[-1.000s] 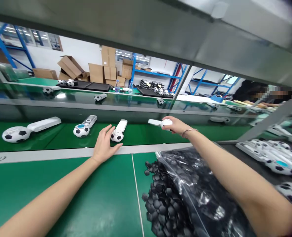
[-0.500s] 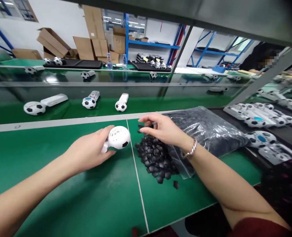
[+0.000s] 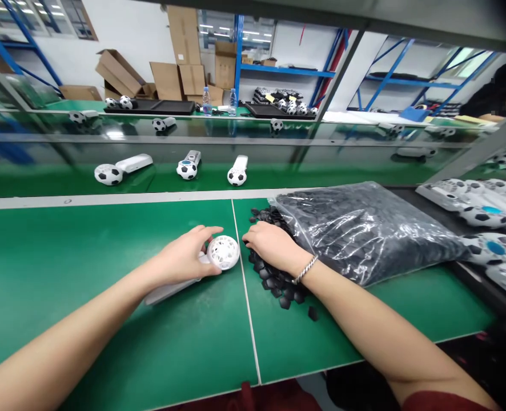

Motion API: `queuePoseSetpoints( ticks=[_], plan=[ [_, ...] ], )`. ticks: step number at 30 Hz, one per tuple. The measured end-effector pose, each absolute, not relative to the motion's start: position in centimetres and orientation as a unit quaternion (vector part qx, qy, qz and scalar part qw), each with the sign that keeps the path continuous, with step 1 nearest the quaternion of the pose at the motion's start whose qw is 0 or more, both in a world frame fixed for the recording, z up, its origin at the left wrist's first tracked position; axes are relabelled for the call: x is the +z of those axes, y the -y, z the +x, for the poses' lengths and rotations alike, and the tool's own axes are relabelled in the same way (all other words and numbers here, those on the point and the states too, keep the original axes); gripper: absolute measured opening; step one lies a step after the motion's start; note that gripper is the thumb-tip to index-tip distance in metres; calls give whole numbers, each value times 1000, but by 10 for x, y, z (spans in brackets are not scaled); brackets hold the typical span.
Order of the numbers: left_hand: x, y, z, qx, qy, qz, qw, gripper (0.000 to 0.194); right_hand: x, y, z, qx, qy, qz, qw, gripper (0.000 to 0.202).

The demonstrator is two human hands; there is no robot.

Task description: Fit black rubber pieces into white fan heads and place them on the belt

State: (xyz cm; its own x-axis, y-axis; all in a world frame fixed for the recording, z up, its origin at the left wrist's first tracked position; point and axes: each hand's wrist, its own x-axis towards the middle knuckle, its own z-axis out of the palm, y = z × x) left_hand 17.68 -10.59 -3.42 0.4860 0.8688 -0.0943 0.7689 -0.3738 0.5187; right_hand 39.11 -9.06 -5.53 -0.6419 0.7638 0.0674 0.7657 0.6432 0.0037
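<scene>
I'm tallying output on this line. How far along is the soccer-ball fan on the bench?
Done: three patched fans lie on the belt behind. In hand: the left hand holds a white fan flat on the green bench; its ball head shows no black patches. The right hand rests on the loose black pieces spilled from the plastic bag. Left: seemingly every patch on this fan.

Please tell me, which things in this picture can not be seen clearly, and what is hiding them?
- Head view: the fingertips of the right hand are buried in the black pieces, so any piece held is hidden.
- Head view: the left hand covers the neck of the white fan.
- Head view: the trays of fans are cut off by the right edge.
- Head view: the glossy bag blurs its contents.
</scene>
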Motion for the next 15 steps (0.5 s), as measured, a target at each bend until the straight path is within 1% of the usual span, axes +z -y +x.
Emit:
queuePoseSetpoints(
  ticks=[4, 7, 9, 13, 15],
  plan=[
    [-43, 107, 179, 146, -499, 811, 267, 63, -59, 91, 390, -68, 909, -411, 9, 14],
    [-50, 110, 179, 162, -506, 811, 245, 63, -59, 90, 391, -50, 900, -431, 35, 16],
    [-51, 111, 178, 164, -507, 811, 240, 62, -56, 92, 393, 4, 889, -446, 103, 17],
    [-51, 110, 178, 170, -497, 807, 270, 65, -46, 107, 391, 166, 847, -411, 294, 9],
    [-51, 109, 178, 168, -493, 810, 268, 66, -46, 116, 387, 223, 831, -385, 334, 5]
  ],
)
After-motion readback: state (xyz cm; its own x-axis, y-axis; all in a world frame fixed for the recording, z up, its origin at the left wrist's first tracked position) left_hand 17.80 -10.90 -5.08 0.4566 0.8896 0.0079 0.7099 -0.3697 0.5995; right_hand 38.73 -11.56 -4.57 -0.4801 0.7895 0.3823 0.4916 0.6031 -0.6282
